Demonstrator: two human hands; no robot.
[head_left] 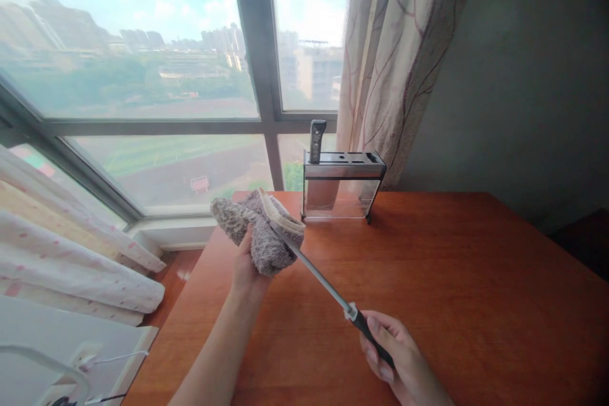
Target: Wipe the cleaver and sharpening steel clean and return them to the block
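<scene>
My left hand [246,266] grips a fluffy grey cloth [259,227] wrapped around the far end of a long metal rod [318,276]. The rod looks like a sharpening steel with a black handle. My right hand [398,360] holds that black handle [368,332] low at the front, with the rod slanting up and left into the cloth. Both are held above a reddish-brown wooden table [451,266]. The rod's tip is hidden inside the cloth.
A clear and metal knife block [341,187] stands at the table's far edge, one dark knife handle [316,139] sticking up from it. A patterned curtain [399,63] hangs behind it beside a large window [143,76]. Folded pale bedding [71,247] lies left.
</scene>
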